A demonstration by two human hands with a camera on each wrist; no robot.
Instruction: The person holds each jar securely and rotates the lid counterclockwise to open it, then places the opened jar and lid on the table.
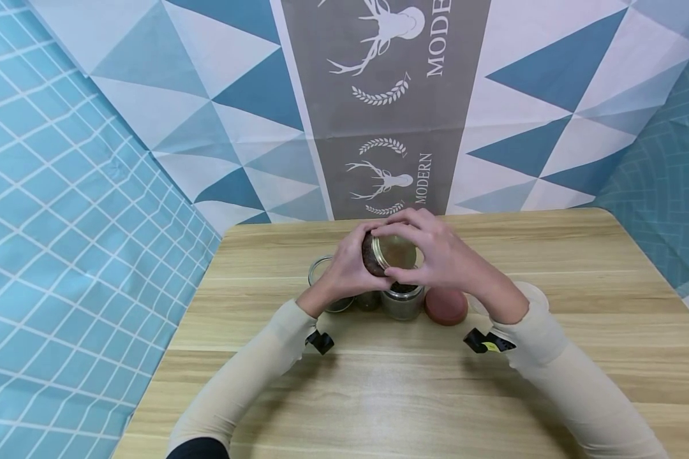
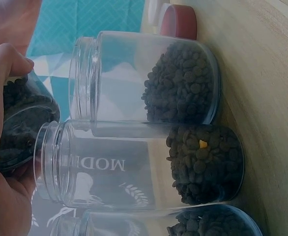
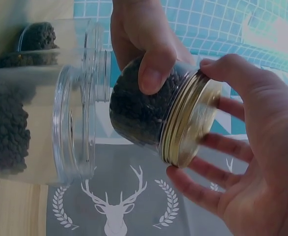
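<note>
My left hand (image 1: pixel 347 264) grips a small clear jar (image 3: pixel 139 110) of dark pellets, tilted on its side above the table. The fingers and thumb of my right hand (image 1: pixel 442 248) are curled round the rim of its gold screw lid (image 3: pixel 193 123). Whether the lid is seated or loose cannot be seen. Below stand several wider-based clear jars in a row, uncapped and partly filled with dark pellets: a near one (image 2: pixel 119 83), a middle one (image 2: pixel 114 167) with a yellow bit among its pellets, and another (image 2: pixel 134 223) cut off by the frame.
A red lid (image 1: pixel 446 306) lies on the wooden table (image 1: pixel 379 395) just right of the jars. Partly behind the right wrist is a whitish round lid (image 1: pixel 533 294). Patterned cloth (image 1: pixel 390 121) hangs at the table's back edge, and blue gridded cloth (image 1: pixel 63 223) at the left.
</note>
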